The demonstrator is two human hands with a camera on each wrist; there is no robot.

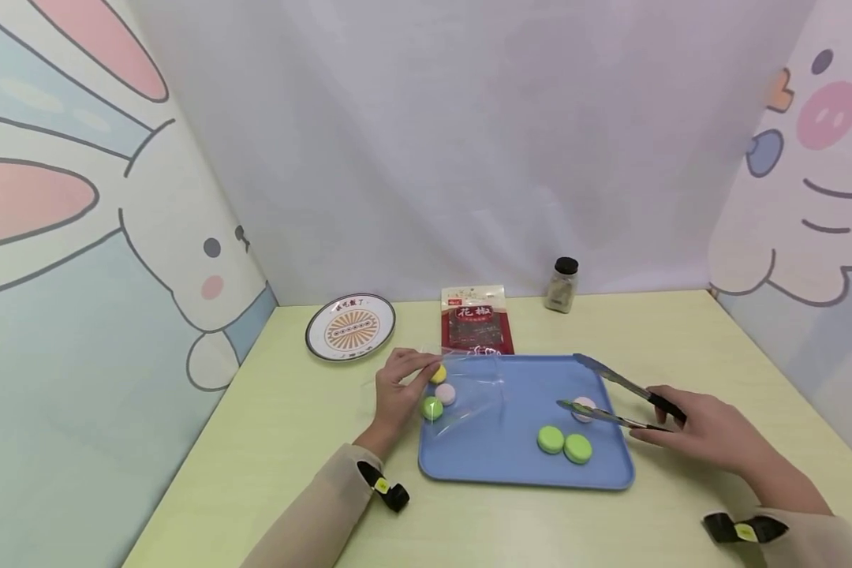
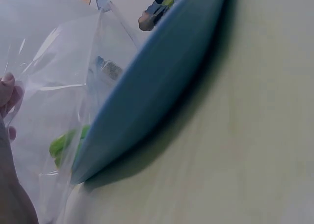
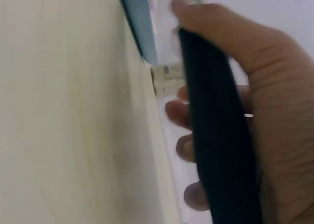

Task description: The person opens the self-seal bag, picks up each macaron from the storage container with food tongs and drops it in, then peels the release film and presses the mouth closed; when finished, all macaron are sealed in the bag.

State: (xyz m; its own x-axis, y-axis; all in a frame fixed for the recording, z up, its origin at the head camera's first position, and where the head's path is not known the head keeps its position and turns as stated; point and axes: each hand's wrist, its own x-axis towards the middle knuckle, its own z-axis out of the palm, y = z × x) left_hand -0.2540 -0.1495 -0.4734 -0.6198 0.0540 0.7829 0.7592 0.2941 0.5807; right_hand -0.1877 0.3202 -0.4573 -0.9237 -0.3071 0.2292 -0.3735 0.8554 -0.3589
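Observation:
My left hand [image 1: 397,390] pinches the edge of a clear plastic bag [image 1: 479,394] over the left end of a blue tray [image 1: 483,464]. At that end, a yellow macaron [image 1: 439,375], a pink one [image 1: 445,394] and a green one [image 1: 431,408] show by or through the film. My right hand [image 1: 713,434] grips metal tongs [image 1: 628,384] by their black handles, jaws spread around another pink macaron [image 1: 584,408]. Two green macarons [image 1: 550,439] sit just in front of it. Up close in the right wrist view, fingers and thumb wrap the dark handle [image 3: 216,126].
Behind the tray, a red and white spice packet [image 1: 477,319] lies on the pale table [image 1: 284,473]. A white plate [image 1: 351,327] with an orange pattern is at back left, and a black-lidded jar [image 1: 562,285] at back right. Cloth walls enclose the table.

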